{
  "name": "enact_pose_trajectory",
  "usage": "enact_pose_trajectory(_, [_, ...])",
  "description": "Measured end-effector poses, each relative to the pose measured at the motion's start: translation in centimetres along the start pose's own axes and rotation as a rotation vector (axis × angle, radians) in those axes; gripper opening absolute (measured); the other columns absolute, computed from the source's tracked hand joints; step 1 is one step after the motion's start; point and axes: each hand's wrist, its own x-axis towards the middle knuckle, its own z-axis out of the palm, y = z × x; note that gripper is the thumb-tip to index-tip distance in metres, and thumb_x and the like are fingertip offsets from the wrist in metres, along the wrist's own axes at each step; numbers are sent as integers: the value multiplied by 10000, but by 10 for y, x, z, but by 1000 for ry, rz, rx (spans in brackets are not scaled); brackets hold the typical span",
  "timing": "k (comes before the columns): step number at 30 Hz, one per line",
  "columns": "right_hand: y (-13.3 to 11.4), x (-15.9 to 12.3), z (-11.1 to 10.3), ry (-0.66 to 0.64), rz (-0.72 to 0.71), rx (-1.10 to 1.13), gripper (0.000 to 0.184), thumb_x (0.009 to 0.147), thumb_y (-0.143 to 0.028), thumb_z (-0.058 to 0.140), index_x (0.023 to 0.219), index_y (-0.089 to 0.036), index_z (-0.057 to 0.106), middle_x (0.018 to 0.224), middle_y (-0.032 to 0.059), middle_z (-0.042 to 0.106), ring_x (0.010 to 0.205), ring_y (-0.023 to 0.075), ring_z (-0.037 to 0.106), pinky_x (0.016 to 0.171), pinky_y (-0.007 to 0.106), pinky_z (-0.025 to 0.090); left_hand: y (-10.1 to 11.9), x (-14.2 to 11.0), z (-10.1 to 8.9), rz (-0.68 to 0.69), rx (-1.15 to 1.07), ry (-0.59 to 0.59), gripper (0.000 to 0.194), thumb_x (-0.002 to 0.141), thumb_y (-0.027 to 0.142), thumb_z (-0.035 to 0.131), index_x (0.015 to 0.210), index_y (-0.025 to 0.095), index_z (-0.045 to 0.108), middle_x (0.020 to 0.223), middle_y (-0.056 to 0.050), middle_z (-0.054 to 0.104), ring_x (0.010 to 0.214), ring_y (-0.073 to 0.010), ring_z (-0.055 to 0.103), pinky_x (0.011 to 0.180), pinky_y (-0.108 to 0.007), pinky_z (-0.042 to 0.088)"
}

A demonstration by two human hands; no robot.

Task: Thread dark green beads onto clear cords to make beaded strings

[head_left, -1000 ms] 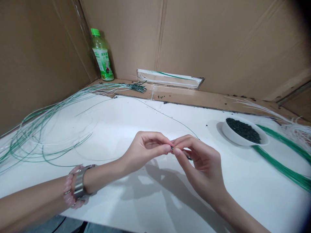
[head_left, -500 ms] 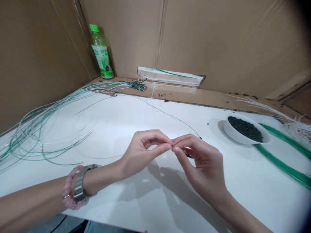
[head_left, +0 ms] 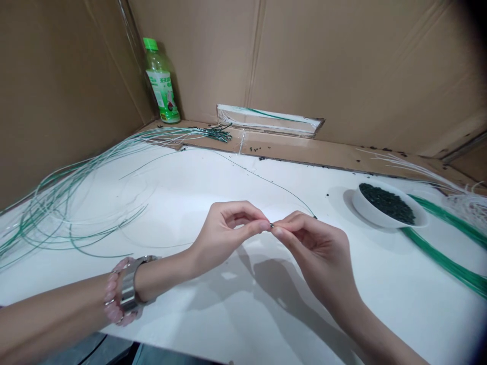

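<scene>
- 2 hands: left hand and right hand, thumbs and fingers of both pinching 1 tiny dark piece between them, above the bench. Too small to tell its shape. Clock below centred on it.
- Left wrist carried 1 pink bracelet and 1 metal cuff.
- 1 strung wire bundle, green and white, looped at 9 o'clock; dark tips lay at 11. Strands too tangled to count.
- 1 single wire curved from 11 to 2 o'clock, ending just beside right hand.
- 1 green coil at 3 o'clock, 1 white wire bundle just behind it.
- Containers: 1 white bowl at 3, heaped with dark bits. 1 green bottle stood capped at 10 to 11; couldn't tell the fill.
- Edges: cardboard wall closed off 12 o'clock, with 1 slot showing wire. Near bench edge ran along 7.
- Room: white surface lay between hands and near edge, also between right hand and bowl.
</scene>
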Motion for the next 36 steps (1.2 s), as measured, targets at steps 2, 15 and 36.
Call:
enact_pose_trajectory(2, [0,1,0,-11,17,4,128,800,-218,643,672,-209,646,677,-6,647,632,104,585,603,211,506,0,2,-1,2,22,-23,136,779,241,649,683,145,657,699,-22,663,662,-104,596,641,-204,486])
enact_pose_trajectory(15, [-2,7,-3,-58,240,86,173,762,-316,667,657,-179,671,649,17,664,661,142,644,632,233,532,1,2,-3,57,71,-133,149,817,233,596,714,133,639,717,-35,653,681,-118,612,666,-223,493])
enact_pose_trajectory(36, [-5,11,-3,-182,369,146,222,790,-343,617,652,-170,632,633,8,644,633,121,636,621,221,513,1,8,-11,232,245,-200,128,826,174,546,722,142,614,709,-30,600,660,-105,557,641,-231,462])
